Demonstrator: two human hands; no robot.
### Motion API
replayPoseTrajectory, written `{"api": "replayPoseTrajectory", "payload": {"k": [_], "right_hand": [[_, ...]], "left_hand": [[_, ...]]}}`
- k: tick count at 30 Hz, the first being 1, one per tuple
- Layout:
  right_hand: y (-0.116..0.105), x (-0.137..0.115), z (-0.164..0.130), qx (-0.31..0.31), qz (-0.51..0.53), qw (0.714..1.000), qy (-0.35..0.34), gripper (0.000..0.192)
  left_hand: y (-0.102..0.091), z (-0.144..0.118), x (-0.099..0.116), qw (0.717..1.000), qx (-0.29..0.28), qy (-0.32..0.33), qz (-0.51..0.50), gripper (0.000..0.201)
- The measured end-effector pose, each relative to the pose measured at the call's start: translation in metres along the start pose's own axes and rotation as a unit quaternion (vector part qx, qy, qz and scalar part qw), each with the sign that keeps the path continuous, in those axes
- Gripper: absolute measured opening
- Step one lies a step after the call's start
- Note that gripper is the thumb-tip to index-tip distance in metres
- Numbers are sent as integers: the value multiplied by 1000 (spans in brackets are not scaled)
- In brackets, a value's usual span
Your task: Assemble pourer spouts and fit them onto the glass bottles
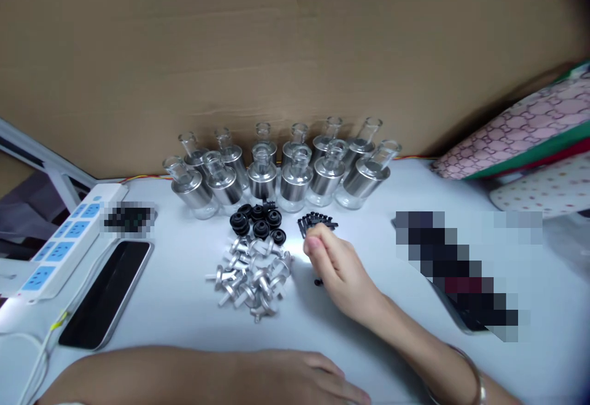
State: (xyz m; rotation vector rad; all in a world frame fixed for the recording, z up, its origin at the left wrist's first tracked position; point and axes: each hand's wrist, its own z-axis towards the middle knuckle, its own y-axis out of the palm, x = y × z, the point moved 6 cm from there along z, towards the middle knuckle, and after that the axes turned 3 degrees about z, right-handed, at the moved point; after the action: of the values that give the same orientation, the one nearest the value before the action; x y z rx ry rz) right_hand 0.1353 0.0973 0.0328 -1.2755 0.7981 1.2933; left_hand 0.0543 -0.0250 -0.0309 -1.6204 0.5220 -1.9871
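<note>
My right hand (340, 270) is closed over the table, thumb against curled fingers; whatever it may hold is hidden. Just behind it lies a fan of small black rod-like pieces (316, 217), partly covered by the knuckles. A small black tip (318, 282) shows beside the right hand, low on the table. Along the front edge my left hand (313, 380) rests flat, fingers stretched out to the right. Between the hands and the bottles are a heap of silver metal pour spouts (258, 279) and a cluster of black ribbed stoppers (260, 228).
Several glass bottles (295, 184) with metal sleeves stand in two rows before a cardboard wall (295, 55). To the left are a power strip (64, 245), a cable and a phone (108, 294). Another dark device (465, 313), partly blurred out, and patterned rolls (520, 128) occupy the right.
</note>
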Motion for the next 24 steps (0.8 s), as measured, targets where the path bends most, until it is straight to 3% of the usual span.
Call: {"api": "replayPoseTrajectory", "payload": {"k": [2,5,8,12,16,24], "right_hand": [[4,-3,0,-43,-82,995,-32,15],[13,-2,-1,-111,-218,967,-66,12],[16,4,-3,-129,-242,961,-48,9],[20,12,-5,-133,-238,962,-22,8],[23,18,-5,-133,-242,961,0,9],[22,23,-4,-119,-229,964,62,4]], "left_hand": [[-7,2,0,999,22,-19,-45,43],[-23,6,3,989,47,-70,-121,40],[-37,6,-3,959,84,-185,-195,35],[-42,3,-12,904,160,-260,-301,38],[-37,1,-22,854,193,-288,-389,28],[-38,2,-20,834,204,-288,-424,24]]}}
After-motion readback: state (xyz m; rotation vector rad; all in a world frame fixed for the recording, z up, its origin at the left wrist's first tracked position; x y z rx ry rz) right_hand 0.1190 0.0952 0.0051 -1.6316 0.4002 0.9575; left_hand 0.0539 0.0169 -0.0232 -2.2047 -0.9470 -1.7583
